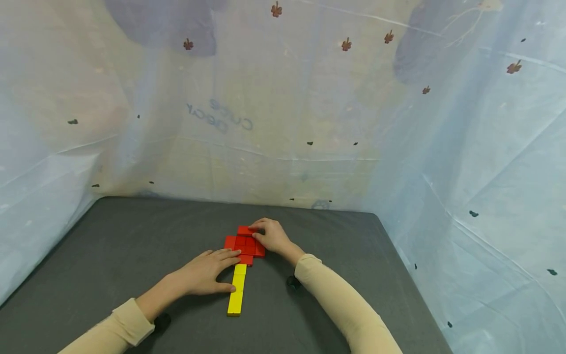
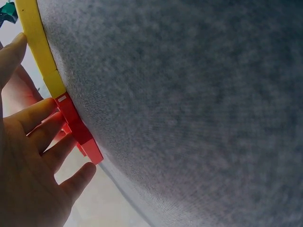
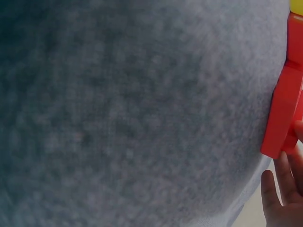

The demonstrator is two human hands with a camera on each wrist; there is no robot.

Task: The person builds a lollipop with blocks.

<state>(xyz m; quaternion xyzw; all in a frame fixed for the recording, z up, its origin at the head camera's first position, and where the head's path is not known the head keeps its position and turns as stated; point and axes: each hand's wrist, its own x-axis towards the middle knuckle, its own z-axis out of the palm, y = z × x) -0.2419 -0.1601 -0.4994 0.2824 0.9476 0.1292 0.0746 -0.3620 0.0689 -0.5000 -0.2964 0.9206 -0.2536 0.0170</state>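
Note:
Flat red blocks (image 1: 244,249) lie side by side in a compact cluster on the dark table. From its near end, a straight strip of yellow blocks (image 1: 236,297) runs toward me. My left hand (image 1: 201,274) has its fingers spread, fingertips touching the left near edge of the red blocks and thumb against the yellow strip. At the far side, my right hand (image 1: 273,237) pinches the farthest red block (image 1: 244,230) between thumb and fingers. In the right wrist view, fingertips (image 3: 281,163) reach behind a red block (image 3: 281,111); most of that hand is cut off.
The grey table (image 1: 345,265) has rounded far corners. Translucent plastic sheeting (image 1: 283,108) with leaf prints hangs behind it and along both sides. Dark wrist devices (image 1: 293,282) show under the cream sleeves (image 1: 349,305).

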